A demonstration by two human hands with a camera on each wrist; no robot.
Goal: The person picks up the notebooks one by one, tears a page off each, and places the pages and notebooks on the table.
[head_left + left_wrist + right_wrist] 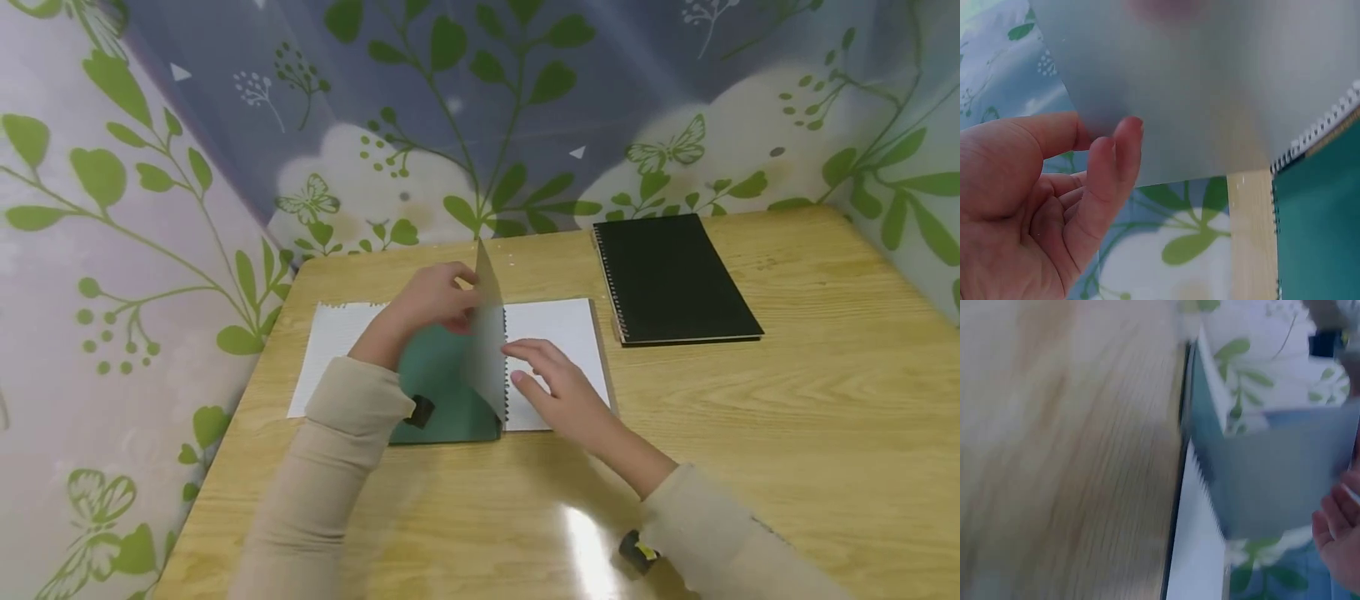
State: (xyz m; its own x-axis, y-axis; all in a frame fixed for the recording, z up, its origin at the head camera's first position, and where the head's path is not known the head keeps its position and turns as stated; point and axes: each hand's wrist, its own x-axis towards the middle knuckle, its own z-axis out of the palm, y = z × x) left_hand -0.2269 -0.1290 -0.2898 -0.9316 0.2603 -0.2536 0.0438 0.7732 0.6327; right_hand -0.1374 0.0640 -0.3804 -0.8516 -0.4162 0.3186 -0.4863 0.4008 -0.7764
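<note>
A spiral notebook lies open on the table, its green cover [450, 392] folded to the left and its white page [562, 321] on the right. Between them stands a translucent plastic sheet [489, 350], raised almost upright from the coil binding. My left hand [438, 296] pinches this sheet near its outer top corner; the left wrist view shows the fingertips [1127, 134] at the sheet's edge. Over the white page hovers my right hand [558, 392], fingers extended toward the coil and holding nothing. Whether its fingertips touch the sheet or binding, I cannot tell.
To the left lies a lined paper sheet [322, 367] with a ragged top edge, partly covered by my left arm. A closed black spiral notebook [675, 279] rests at the back right of the wooden table [825, 433]. Patterned walls [420, 192] border the back and left.
</note>
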